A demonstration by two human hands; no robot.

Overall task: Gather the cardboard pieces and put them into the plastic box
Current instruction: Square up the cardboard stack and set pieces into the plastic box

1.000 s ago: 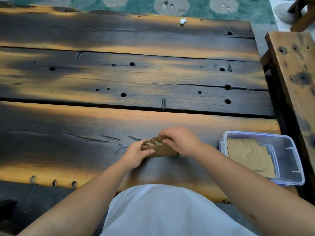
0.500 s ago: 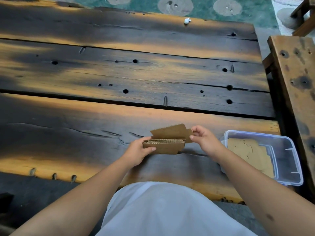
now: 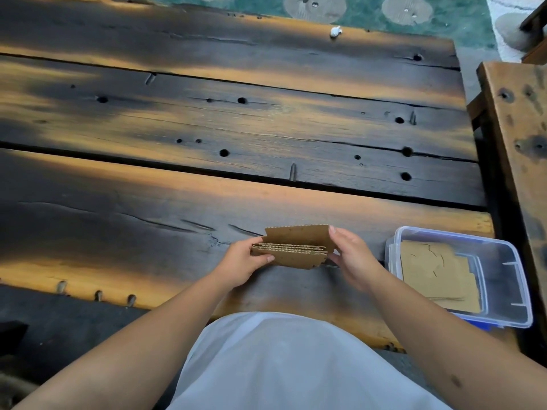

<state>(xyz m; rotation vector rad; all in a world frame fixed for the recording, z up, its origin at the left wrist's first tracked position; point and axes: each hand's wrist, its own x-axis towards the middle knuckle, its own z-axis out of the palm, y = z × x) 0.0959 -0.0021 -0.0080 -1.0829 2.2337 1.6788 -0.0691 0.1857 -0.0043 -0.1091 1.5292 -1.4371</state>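
Note:
A small stack of brown cardboard pieces [image 3: 293,247] stands on edge just above the table's near plank, held between both hands. My left hand [image 3: 247,258] grips its left end. My right hand [image 3: 350,255] pinches its right end, thumb on the tallest back piece. To the right stands a clear plastic box [image 3: 503,267] with a blue rim at its base; more flat cardboard pieces [image 3: 438,270] lie inside it on the left side.
The dark, charred wooden table [image 3: 236,128] has plank gaps, holes and nails. A small white scrap [image 3: 335,31] lies at its far edge. A wooden bench [image 3: 521,119] runs along the right. Green patterned floor lies beyond.
My right hand came off the top of the stack and moved to its right end. The stack tipped up onto its edge, with one back piece standing taller.

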